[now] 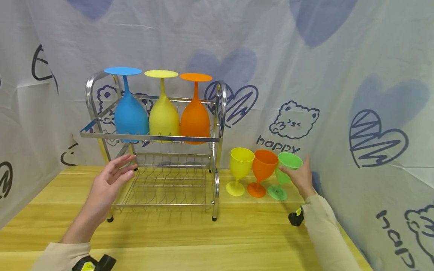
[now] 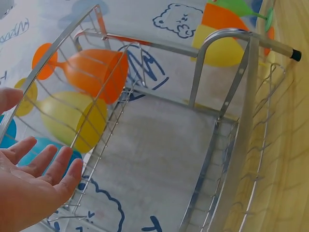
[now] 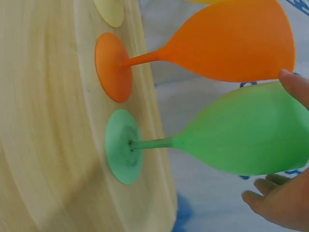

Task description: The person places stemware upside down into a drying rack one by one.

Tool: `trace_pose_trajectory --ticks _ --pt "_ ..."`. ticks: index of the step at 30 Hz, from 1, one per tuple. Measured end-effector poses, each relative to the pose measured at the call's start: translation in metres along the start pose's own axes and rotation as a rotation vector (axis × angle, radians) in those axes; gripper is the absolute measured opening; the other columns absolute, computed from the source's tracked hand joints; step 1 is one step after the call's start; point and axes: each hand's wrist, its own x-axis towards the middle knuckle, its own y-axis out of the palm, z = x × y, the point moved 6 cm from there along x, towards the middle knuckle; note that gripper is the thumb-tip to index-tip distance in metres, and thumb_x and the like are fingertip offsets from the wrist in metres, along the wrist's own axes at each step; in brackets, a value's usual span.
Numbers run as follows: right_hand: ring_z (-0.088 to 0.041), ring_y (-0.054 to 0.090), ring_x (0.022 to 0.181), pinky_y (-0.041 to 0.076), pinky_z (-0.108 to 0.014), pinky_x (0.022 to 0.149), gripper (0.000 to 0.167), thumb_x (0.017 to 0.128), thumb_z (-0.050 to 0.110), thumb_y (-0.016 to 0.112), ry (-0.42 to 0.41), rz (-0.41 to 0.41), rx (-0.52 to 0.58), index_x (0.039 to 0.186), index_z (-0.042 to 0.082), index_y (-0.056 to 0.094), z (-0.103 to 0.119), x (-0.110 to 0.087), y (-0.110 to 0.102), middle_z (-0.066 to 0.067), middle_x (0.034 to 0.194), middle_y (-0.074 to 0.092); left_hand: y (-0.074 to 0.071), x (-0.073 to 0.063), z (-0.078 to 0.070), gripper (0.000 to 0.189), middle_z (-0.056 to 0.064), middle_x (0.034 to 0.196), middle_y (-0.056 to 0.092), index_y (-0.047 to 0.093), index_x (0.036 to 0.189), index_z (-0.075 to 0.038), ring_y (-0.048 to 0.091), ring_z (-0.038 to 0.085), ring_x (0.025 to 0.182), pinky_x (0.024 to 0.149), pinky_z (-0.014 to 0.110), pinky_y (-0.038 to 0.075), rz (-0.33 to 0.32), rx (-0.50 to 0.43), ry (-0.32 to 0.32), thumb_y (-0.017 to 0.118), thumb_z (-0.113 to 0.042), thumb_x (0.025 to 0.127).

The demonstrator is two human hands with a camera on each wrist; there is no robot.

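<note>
A green goblet stands upright on the table at the right end of a row. My right hand is around its bowl near the rim, thumb on one side and fingers on the other. The right wrist view shows a gap between the fingertips and the green bowl. Beside it stand an orange goblet and a yellow goblet. My left hand is raised before the left side of a metal two-tier rack, its fingers relaxed and holding nothing.
Upside down on the rack's top tier stand a blue goblet, a yellow goblet and an orange goblet. The lower tier is a wire grid. A printed cloth hangs behind and at both sides of the wooden table.
</note>
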Motion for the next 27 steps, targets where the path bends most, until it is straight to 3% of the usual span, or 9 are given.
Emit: trace_pose_trajectory --ticks 6,12,19,27 --pt "-0.042 0.024 0.137 0.02 -0.05 0.114 0.105 0.082 0.013 0.076 0.022 0.023 0.116 0.153 0.003 -0.001 -0.014 0.001 0.006 -0.027 0.151 0.022 0.013 -0.005 -0.005 0.052 -0.004 0.143 0.041 0.031 0.149 -0.004 0.044 0.003 0.121 0.093 0.01 0.04 0.038 0.049 0.031 0.051 -0.009 0.101" --pt "-0.042 0.03 0.132 0.023 -0.047 0.113 0.1 0.081 0.007 0.076 0.038 0.002 0.179 0.149 -0.003 0.004 -0.023 0.001 0.012 -0.03 0.145 0.027 0.025 -0.012 -0.018 0.055 -0.003 0.14 0.044 0.034 0.147 -0.003 0.046 0.001 0.118 0.092 0.012 0.042 0.037 0.122 0.101 0.055 -0.001 0.097" --pt "-0.04 0.012 0.142 0.008 -0.044 0.117 0.117 0.082 0.018 0.077 0.111 -0.062 0.184 0.149 -0.001 -0.017 -0.033 -0.005 0.016 -0.03 0.155 0.004 0.035 -0.017 -0.03 0.057 -0.004 0.14 0.044 0.037 0.145 -0.003 0.046 0.006 0.121 0.096 0.012 0.039 0.029 0.147 0.164 0.059 0.004 0.092" --pt "-0.039 0.03 0.134 0.024 -0.047 0.113 0.101 0.082 0.019 0.078 0.057 -0.104 0.22 0.15 -0.002 0.006 -0.028 -0.017 0.012 -0.027 0.148 0.025 0.037 -0.019 -0.028 0.059 -0.003 0.142 0.043 0.037 0.145 -0.003 0.045 0.007 0.123 0.097 0.014 0.04 0.003 0.115 0.164 0.059 0.006 0.091"
